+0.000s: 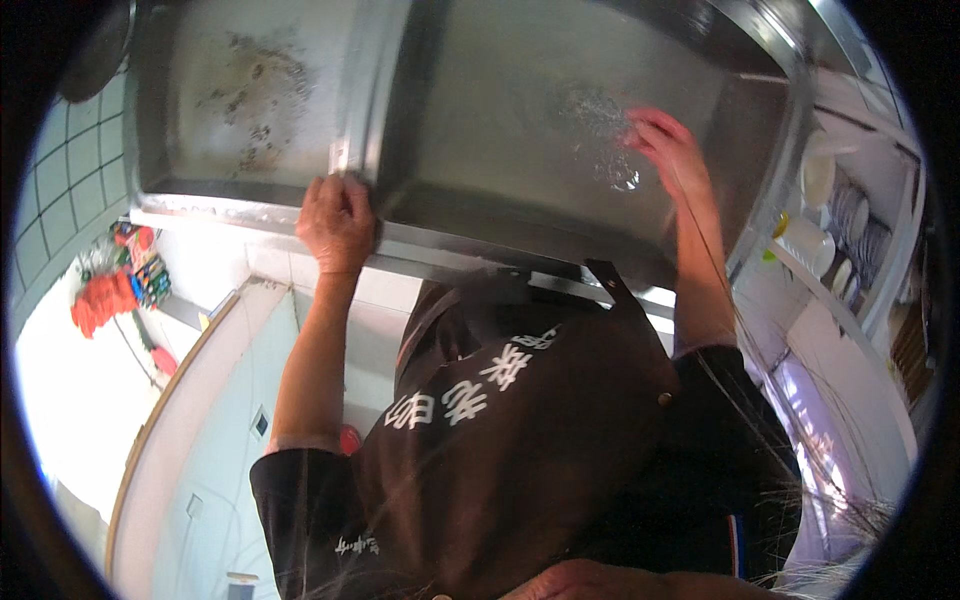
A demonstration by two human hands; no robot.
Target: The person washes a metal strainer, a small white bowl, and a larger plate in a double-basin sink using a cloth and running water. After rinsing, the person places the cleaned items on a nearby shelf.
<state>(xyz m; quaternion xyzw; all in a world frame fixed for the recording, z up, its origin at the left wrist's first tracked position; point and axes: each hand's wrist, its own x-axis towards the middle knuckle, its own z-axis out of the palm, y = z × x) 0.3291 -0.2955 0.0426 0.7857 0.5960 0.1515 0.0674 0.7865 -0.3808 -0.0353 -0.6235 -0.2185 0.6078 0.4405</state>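
Observation:
My left hand (339, 217) rests with curled fingers where the divider (364, 97) of a metal double sink meets the front rim. Something dark grey shows beside its fingers; I cannot tell whether it is a held thing or shadow. Over the larger right basin (487, 112), my right hand (664, 139) reaches down with bent fingers, their tips at a patch of rippling, bubbly water (600, 135). Whether anything is between those fingers is unclear. Dark specks of residue (259, 97) lie on the floor of the left basin (187, 184).
At the right, a shelf (832, 300) holds stacked dishes (862, 225) and a pale plastic container (806, 244). Orange and green packets (109, 296) are at the left, near a tiled wall (71, 157). My dark apron (525, 450) is close to the sink's front rim.

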